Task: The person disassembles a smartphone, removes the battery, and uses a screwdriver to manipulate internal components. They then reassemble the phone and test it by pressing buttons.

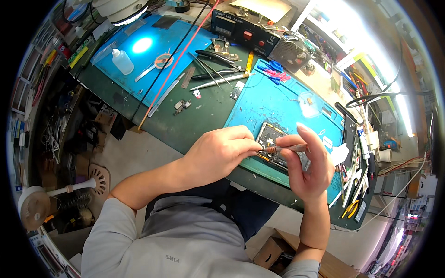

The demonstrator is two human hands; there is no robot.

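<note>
An opened phone (267, 135) lies on the blue work mat, its inner parts bare, partly covered by my hands. Above it my right hand (311, 169) holds a slim screwdriver (287, 149) with a ridged, brownish grip, almost level, its front end pointing left. My left hand (222, 149) is closed in a pinch right at that front end, over the phone's left edge. Whatever sits between the left fingertips is too small to make out, and the tool's tip is hidden there.
Blue-handled and pink tools (274, 74) lie at the mat's far edge, near a clear round dish (309, 104). Tweezers and pliers (214, 56) lie farther left, beside a white squeeze bottle (122, 61). A black power unit (245, 34) stands behind; several hand tools (354, 185) crowd the right.
</note>
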